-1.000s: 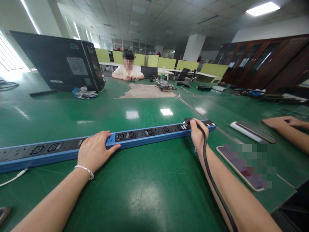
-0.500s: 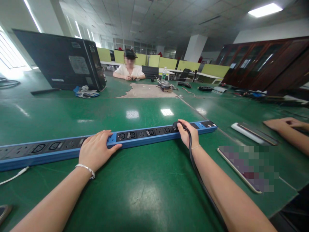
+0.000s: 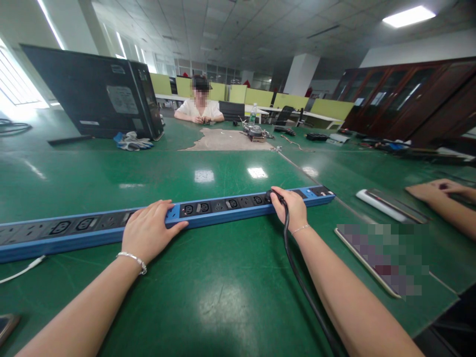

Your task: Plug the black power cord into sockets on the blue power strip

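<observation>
A long blue power strip (image 3: 226, 217) with a row of black sockets lies across the green table. My left hand (image 3: 150, 228) grips it near the middle, fingers laid over its top and thumb against the front side. Toward the strip's right end, my right hand (image 3: 292, 207) pinches a black plug (image 3: 269, 197) at one of the sockets. How deep the plug sits is hidden by my fingers. Its black cable (image 3: 293, 263) hangs from the hand and runs down along my right forearm.
A phone (image 3: 368, 263) and a white slim object (image 3: 383, 204) lie to the right, near another person's hands (image 3: 433, 191). Behind the strip stand a black computer case (image 3: 92, 94) and gloves (image 3: 133, 142). A person (image 3: 200, 106) sits across the table. A white cable (image 3: 26, 270) lies at left.
My right hand has turned slightly at the socket with the plug in it, and the cable has shifted left, away from my forearm. My left hand has stayed put.
</observation>
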Demonstrator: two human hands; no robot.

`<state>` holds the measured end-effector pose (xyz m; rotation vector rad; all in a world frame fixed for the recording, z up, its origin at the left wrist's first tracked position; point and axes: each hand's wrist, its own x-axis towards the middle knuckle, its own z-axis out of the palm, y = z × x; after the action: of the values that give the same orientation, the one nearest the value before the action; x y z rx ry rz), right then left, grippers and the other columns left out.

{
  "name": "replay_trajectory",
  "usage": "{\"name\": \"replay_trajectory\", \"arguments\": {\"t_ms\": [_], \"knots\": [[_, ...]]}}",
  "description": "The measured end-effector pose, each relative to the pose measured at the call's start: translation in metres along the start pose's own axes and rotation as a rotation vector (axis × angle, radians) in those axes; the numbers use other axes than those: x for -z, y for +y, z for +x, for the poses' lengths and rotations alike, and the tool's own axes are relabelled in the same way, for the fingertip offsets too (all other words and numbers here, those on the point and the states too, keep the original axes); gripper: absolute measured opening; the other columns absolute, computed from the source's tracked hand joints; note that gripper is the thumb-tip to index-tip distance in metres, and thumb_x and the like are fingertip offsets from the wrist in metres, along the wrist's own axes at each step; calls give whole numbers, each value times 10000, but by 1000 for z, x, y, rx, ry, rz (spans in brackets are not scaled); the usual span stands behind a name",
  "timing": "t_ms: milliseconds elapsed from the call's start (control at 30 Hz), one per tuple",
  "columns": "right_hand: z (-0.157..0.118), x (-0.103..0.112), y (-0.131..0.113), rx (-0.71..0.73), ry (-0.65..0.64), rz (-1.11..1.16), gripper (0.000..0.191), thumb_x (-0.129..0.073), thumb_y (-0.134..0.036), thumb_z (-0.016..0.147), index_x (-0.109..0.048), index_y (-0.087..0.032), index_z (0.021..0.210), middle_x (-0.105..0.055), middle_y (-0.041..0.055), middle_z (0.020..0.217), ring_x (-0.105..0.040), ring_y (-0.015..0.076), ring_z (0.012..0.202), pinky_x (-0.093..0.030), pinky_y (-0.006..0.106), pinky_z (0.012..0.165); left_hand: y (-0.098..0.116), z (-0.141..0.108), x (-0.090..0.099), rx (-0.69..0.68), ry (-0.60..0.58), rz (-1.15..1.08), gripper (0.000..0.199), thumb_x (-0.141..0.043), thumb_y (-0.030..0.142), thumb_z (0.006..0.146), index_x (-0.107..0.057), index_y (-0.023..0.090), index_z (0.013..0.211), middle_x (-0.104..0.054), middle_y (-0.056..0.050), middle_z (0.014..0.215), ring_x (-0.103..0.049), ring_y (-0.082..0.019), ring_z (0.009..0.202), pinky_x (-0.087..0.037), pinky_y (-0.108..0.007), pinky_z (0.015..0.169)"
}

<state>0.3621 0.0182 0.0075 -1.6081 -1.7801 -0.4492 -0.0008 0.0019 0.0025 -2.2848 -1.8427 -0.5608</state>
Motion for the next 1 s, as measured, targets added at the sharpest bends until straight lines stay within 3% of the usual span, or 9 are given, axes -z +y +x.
{"name": "replay_trajectory", "arguments": {"t_ms": [133,267,433,667,900,1000], "knots": [[-9,-4,-3,5,9,15,340,-439,-323,871,-659,-171,1081,-697,88,1052,-647,224,961,-463,354,903,-1,0,0,-4,1,16,595,-468,589,790,-517,145,1183,-587,-139,1241,-529,-294,1142,-364,-429,981],[-17,-7,-6,-11,25,-31,351,-422,-320,889,-631,-174,1130,-691,85,1076,-648,210,967,-440,352,932,-1,0,0,3,-8,14,594,-470,588,791,-511,148,1188,-584,-131,1247,-530,-289,1143,-363,-426,984],[-14,-8,-5,-15,9,-81,322,-440,-313,881,-647,-186,1093,-712,69,1017,-664,198,914,-399,365,976,0,0,0,1,-7,12,582,-473,576,793,-515,145,1183,-586,-138,1241,-530,-293,1143,-370,-431,974],[-15,-7,-9,-65,18,-80,355,-446,-316,863,-645,-161,1114,-725,86,931,-664,203,835,-448,326,901,0,0,0,4,5,9,581,-487,572,786,-518,151,1185,-589,-132,1236,-538,-293,1131,-374,-433,969],[-15,-15,-6,-131,33,67,385,-423,-375,852,-688,-148,1014,-707,116,1008,-654,232,933,-445,347,910,0,0,0,0,16,7,577,-506,571,778,-525,152,1175,-593,-123,1233,-546,-290,1119,-378,-432,965],[-11,-14,-5,-267,136,168,458,-401,-461,851,-698,-136,977,-713,132,960,-654,244,902,-461,350,866,1,0,0,2,19,6,573,-512,569,778,-528,151,1169,-598,-123,1225,-549,-289,1115,-383,-431,960]]}}
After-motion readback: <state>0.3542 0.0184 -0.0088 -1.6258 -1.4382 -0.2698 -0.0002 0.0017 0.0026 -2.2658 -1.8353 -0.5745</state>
